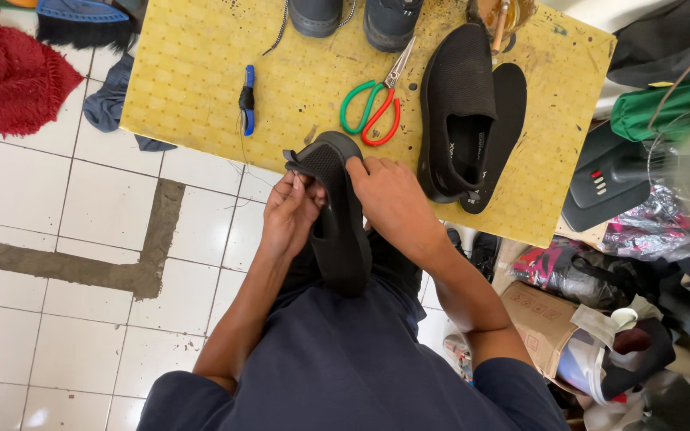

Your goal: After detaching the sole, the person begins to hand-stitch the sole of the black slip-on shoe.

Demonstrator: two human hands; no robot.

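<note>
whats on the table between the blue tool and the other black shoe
In the head view, the scissors with green and red handles lie on the yellow table between the blue tool and the black shoe, blades pointing away from the person.

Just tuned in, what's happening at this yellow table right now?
A person is holding a black mesh slip-on shoe over their lap with both hands. The left hand pinches the heel edge, and the right hand grips the other side. On the yellow table lie the matching black shoe beside a black insole, scissors with green and red handles, and a small blue-handled tool.
</note>
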